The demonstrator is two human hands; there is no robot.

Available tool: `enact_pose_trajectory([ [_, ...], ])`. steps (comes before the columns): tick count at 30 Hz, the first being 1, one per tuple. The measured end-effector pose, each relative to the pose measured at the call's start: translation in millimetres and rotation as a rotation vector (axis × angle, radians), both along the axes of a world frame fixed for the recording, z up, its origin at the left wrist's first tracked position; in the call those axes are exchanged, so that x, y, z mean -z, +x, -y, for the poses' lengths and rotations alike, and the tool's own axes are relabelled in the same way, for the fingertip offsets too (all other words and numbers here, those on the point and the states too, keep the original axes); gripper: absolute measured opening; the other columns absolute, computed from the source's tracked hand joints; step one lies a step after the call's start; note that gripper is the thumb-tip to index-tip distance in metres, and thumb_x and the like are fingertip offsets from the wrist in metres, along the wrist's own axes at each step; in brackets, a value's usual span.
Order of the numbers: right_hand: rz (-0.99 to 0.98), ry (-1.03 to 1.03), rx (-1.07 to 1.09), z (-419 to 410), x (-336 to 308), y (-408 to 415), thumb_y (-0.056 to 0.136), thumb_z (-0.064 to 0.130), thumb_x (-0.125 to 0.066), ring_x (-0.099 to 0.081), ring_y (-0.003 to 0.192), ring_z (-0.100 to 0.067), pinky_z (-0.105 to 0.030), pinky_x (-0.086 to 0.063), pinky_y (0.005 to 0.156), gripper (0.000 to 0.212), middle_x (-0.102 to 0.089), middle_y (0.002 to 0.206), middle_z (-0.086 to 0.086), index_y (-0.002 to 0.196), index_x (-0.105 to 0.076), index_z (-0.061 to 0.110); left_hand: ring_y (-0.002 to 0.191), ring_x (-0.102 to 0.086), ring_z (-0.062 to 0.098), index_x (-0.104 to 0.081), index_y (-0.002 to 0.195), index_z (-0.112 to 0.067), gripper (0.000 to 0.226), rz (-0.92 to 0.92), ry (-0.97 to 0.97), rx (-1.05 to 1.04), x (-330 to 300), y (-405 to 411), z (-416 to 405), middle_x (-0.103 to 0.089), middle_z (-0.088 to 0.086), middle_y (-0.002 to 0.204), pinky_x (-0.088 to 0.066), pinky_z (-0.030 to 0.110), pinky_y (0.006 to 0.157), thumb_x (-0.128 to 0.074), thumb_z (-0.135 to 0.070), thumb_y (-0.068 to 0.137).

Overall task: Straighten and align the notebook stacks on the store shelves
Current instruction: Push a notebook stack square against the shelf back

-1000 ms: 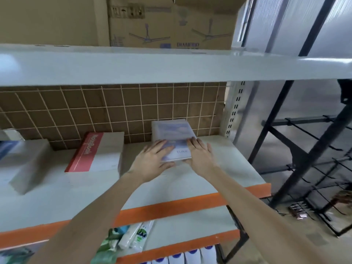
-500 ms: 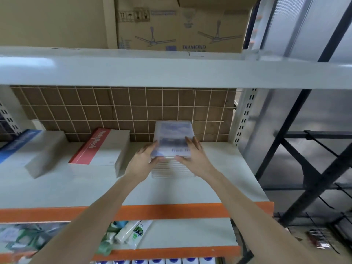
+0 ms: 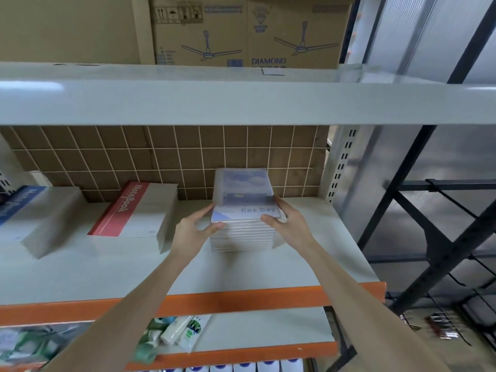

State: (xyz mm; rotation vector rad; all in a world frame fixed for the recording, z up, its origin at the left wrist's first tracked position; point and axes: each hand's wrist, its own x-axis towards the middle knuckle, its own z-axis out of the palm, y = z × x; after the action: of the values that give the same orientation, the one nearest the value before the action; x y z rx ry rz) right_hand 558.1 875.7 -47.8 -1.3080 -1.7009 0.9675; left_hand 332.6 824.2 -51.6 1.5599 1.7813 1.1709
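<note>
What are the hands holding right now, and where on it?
Both hands hold the "fine Day" notebook stack: left hand grips its front-left corner, right hand its front-right corner and right side.

Bare white shelf board lies open right of and in front of the plastic-wrapped pale blue notebook stack. Red-spined grey notebook stack stands near its left, narrow gap between. Brown tiled back wall blocks behind; grey upper shelf caps overhead.
</note>
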Motion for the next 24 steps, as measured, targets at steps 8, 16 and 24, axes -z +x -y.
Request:
enact_pose_trajectory([
  [8, -0.118, -0.026, -0.028, 9.4, 2.1, 12.5, 0.087, 0.016, -0.067, -0.044, 0.127, -0.006, -0.02, -0.031, 0.104, 0.056, -0.051, 0.135, 0.01, 0.138, -0.047, 0.015, 0.113, -0.057, 0.01, -0.055, 0.13, -0.012, 0.053, 0.211, 0.069, 0.048, 8.3, -6.3, 1.7, -0.06, -0.009, 0.117, -0.042, 0.003, 0.082, -0.071, -0.013, 0.08],
  [16, -0.147, -0.05, -0.085, 15.2, -1.6, 10.3, 0.088, 0.008, -0.064, -0.048, 0.126, -0.009, -0.023, -0.036, 0.104, 0.053, -0.055, 0.135, 0.004, 0.139, -0.047, 0.016, 0.106, -0.058, 0.002, -0.056, 0.13, -0.015, 0.049, 0.324, 0.062, 0.073, 9.9, -8.1, 1.8, -0.063, -0.01, 0.117, -0.045, 0.003, 0.079, -0.069, -0.01, 0.083],
  [24, -0.315, -0.096, -0.121, 25.3, -2.4, 10.4, 0.093, -0.001, -0.053, -0.06, 0.107, -0.013, -0.025, -0.048, 0.092, 0.044, -0.061, 0.128, -0.003, 0.135, -0.05, 0.011, 0.111, -0.058, 0.01, -0.056, 0.126, -0.028, 0.04, 0.432, 0.038, 0.06, 21.4, -9.6, 9.3, -0.062, -0.01, 0.119, -0.05, 0.025, 0.086, -0.063, -0.02, 0.088],
])
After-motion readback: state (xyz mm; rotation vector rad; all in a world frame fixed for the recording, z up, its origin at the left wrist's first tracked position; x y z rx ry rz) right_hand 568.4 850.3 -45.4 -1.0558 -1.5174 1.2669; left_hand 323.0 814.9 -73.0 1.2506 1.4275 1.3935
